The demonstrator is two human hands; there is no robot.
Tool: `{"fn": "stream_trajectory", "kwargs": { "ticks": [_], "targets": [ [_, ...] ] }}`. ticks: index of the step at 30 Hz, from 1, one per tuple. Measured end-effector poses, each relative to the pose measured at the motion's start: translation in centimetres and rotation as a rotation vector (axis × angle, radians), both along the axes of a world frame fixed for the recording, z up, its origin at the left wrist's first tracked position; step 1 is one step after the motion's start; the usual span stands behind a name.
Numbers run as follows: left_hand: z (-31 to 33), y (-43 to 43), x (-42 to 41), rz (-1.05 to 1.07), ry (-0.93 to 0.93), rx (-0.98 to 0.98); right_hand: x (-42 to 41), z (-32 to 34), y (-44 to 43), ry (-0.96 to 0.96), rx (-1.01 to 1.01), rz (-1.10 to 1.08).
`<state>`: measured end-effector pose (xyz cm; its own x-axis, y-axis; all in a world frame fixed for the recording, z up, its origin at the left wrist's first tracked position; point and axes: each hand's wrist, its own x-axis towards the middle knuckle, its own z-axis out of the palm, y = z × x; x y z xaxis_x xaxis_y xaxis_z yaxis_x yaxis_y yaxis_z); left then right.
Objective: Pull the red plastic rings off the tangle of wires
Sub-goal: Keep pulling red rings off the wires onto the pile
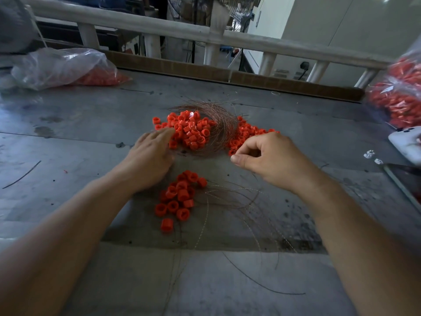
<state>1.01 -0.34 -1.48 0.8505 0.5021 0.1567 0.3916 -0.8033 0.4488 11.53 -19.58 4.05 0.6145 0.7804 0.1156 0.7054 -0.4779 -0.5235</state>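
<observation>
A tangle of thin copper-coloured wires (222,128) lies mid-table with many red plastic rings (191,131) heaped on and around it. My left hand (151,156) lies flat with straight fingers, its fingertips touching the left edge of that heap. My right hand (271,156) has curled fingers and pinches at the right part of the heap, where more rings (246,135) sit; what it pinches is hidden. A smaller pile of loose red rings (180,197) lies between my forearms, with loose wires (227,201) spread beside it.
A clear plastic bag of red rings (68,67) lies at the far left, another bag of red rings (398,92) at the far right. A white device (405,144) sits at the right edge. A cardboard strip (227,74) and white railing (159,26) border the grey table's (79,124) far side.
</observation>
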Motion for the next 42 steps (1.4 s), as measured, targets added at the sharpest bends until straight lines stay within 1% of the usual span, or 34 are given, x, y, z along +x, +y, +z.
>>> {"fn": "stream_trajectory", "kwargs": {
  "ticks": [2, 6, 10, 15, 20, 21, 24, 26, 30, 34, 37, 39, 42],
  "targets": [
    [-0.3, 0.2, 0.1, -0.047, 0.03, 0.038, 0.0, 0.0, 0.0, 0.0, 0.004, -0.011],
    [-0.3, 0.3, -0.2, -0.038, -0.114, 0.101, 0.2, 0.0, -0.1, -0.017, 0.007, -0.035],
    [-0.2, 0.3, -0.3, -0.045, -0.125, 0.138, 0.3, -0.1, 0.1, -0.016, 0.008, -0.049],
    [0.0, 0.3, -0.4, -0.022, -0.171, 0.124, 0.4, -0.1, 0.0, -0.029, -0.006, -0.056],
    [0.7, -0.1, -0.5, 0.123, -0.303, -0.066, 1.1, -0.4, 0.1, -0.127, 0.006, -0.174],
    [0.8, -0.3, -0.5, 0.112, -0.328, -0.106, 1.3, -0.4, 0.1, -0.138, 0.016, -0.2],
    [1.6, -1.1, -1.0, 0.064, -0.413, -0.32, 1.7, -0.7, 0.1, -0.159, 0.029, -0.245],
    [2.0, -1.6, -1.3, 0.026, -0.423, -0.336, 2.0, -0.9, 0.1, -0.169, 0.038, -0.254],
    [2.0, -2.1, -1.5, -0.026, -0.412, -0.269, 2.2, -1.4, 0.5, -0.206, 0.069, -0.155],
    [2.1, -2.6, -1.5, -0.038, -0.417, -0.268, 2.0, -2.5, 1.5, -0.267, -0.041, 0.04],
    [2.3, -2.8, -1.6, -0.053, -0.415, -0.255, 2.0, -3.2, 2.1, -0.277, -0.14, 0.142],
    [2.4, -3.1, -1.7, -0.068, -0.409, -0.266, 2.1, -3.5, 2.4, -0.272, -0.184, 0.166],
    [2.4, -3.2, -1.7, -0.08, -0.393, -0.282, 2.2, -3.8, 2.4, -0.267, -0.18, 0.162]
  ]
}}
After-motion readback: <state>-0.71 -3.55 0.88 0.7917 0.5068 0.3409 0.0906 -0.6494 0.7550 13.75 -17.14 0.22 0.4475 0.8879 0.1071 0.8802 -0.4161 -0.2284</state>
